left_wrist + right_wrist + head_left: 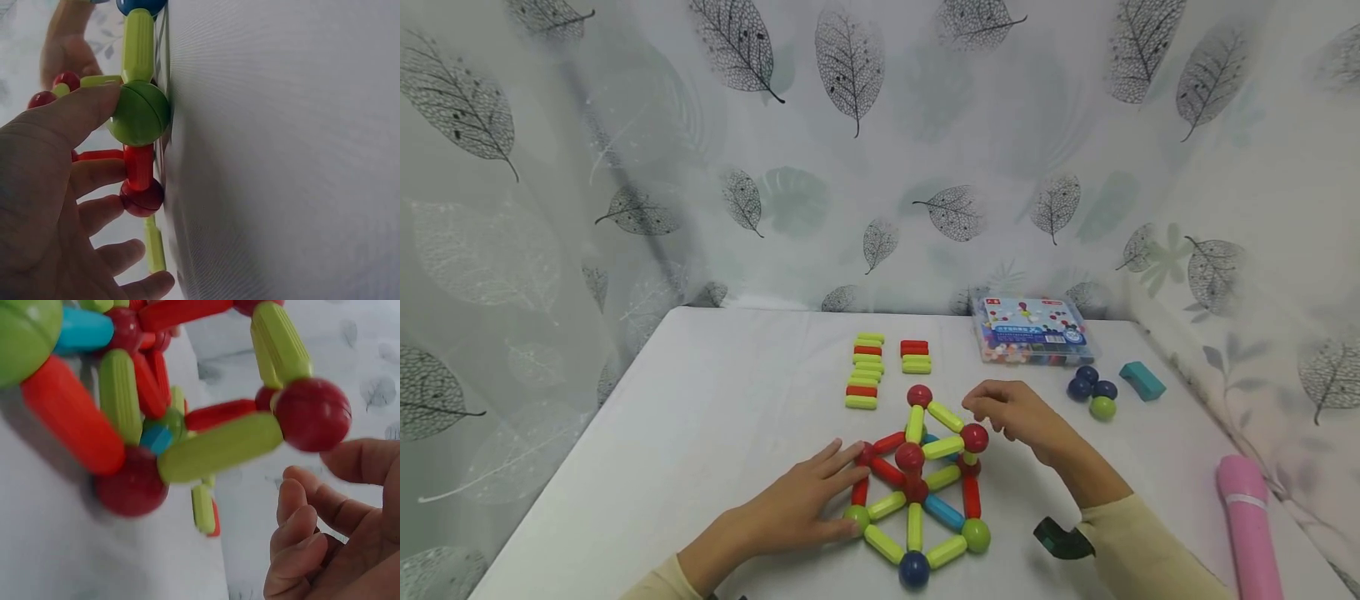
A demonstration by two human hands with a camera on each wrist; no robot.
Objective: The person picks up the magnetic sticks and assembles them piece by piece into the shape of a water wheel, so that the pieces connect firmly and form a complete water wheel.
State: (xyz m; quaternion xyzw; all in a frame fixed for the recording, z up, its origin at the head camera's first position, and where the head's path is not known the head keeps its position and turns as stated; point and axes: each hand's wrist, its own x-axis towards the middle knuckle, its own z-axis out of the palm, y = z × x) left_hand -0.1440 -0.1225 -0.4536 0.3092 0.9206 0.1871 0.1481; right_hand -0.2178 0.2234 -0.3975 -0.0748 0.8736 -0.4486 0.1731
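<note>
A framework of magnetic rods and balls stands on the white table (715, 400). Its lower front corner is a dark blue ball (914, 570), with a green ball (977, 535) to the right. My left hand (805, 500) lies along its left side with fingers extended. The thumb touches another green ball (139, 114), while the fingers rest near a red rod (139, 166) and a red ball (142, 196). At the upper right, my right hand (1018, 417) is beside a red ball (974, 437), its fingers loosely bent and holding nothing. The thumb tip is right at that ball (314, 414).
Yellow-green and red rods (867, 367) lie in a column behind the framework, with a shorter stack (915, 357) beside it. A clear plastic box (1033, 332) stands at the back right. Nearby are several loose balls (1092, 388), a teal block (1142, 381) and a pink cylinder (1251, 525).
</note>
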